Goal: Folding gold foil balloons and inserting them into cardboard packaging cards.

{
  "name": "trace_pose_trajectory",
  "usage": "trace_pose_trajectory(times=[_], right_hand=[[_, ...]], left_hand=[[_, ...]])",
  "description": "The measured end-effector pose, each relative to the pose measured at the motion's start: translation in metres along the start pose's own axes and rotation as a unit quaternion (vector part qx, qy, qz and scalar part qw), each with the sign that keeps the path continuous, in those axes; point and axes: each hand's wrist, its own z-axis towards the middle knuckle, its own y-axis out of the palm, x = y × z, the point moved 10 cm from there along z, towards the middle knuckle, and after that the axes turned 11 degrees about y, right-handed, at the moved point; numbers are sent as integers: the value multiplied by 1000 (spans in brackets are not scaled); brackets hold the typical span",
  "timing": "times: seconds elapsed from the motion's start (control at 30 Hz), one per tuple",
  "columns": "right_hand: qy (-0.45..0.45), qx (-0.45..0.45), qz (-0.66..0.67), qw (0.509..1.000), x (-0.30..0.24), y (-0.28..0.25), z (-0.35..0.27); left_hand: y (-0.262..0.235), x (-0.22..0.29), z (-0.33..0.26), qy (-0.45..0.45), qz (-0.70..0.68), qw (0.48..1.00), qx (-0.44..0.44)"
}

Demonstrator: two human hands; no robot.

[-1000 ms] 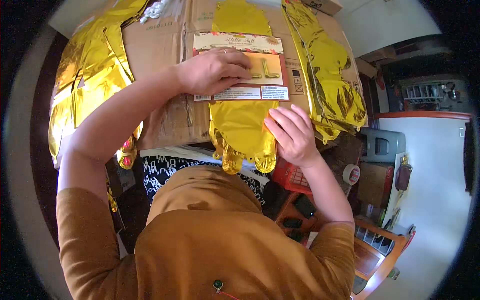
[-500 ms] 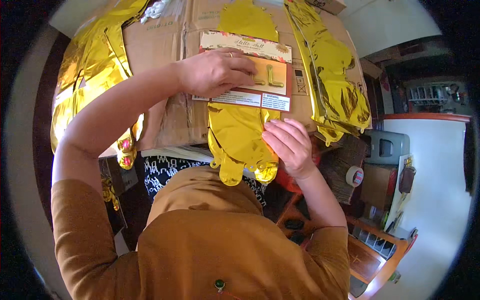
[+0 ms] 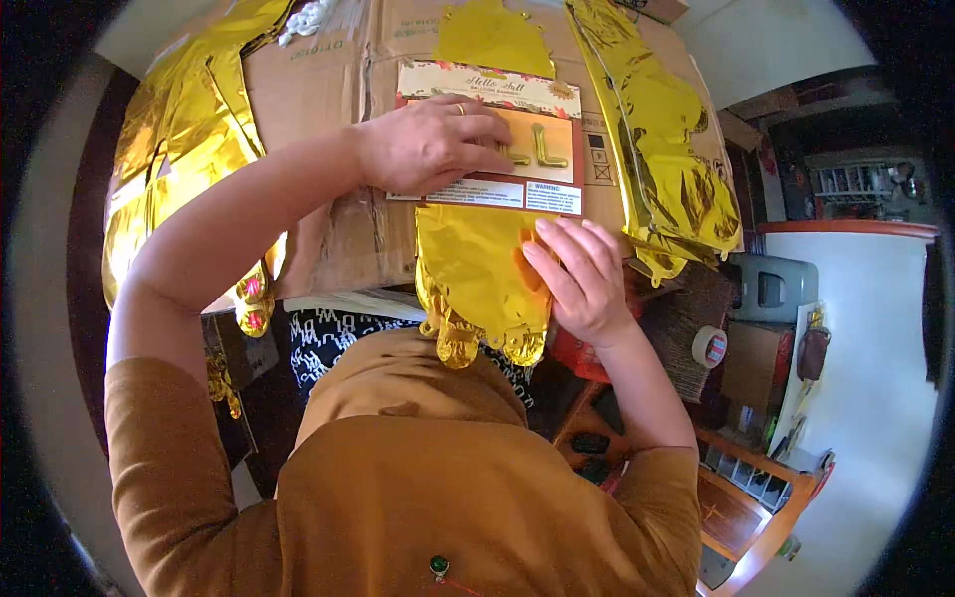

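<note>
My left hand (image 3: 438, 147) lies across a printed cardboard package (image 3: 549, 194), its fingers resting over the front and hiding part of the gold letter pictures. From under the package's lower edge a flat gold foil balloon (image 3: 473, 264) hangs toward me, its tabbed end over the box edge. My right hand (image 3: 582, 284) is at the foil's right side, fingers extended with the tips against it; the thumb is hidden. More gold foil (image 3: 492, 40) shows beyond the package's top edge.
A large cardboard box (image 3: 308, 99) serves as the work surface. Gold foil sheets lie at left (image 3: 189, 149) and right (image 3: 667, 139). A small white bundle (image 3: 306, 20) sits at the back. Below right are a tape roll (image 3: 708, 346), a grey plastic stool (image 3: 771, 289) and a wooden chair (image 3: 736, 517).
My right hand's fingers have spread slightly along the foil's edge. The foil's lower part looks smoother and its tabs have shifted a little. My left hand stays on the package.
</note>
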Motion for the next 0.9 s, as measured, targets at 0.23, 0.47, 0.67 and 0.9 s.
trace_pose_trajectory(times=[0.23, 0.47, 0.67, 0.9], right_hand=[[-3, -34, 32, 999, 2, -4, 4], [26, -25, 138, 990, 29, -16, 39], [262, -121, 222, 931, 117, 38, 60], [276, -182, 197, 923, 117, 60, 79]], left_hand=[[2, 0, -1, 4, 4, 1000, 10], [-5, 2, -3, 12, 10, 998, 55], [2, -21, -9, -51, -181, 977, 102], [-13, -34, -41, -102, -84, 954, 269]])
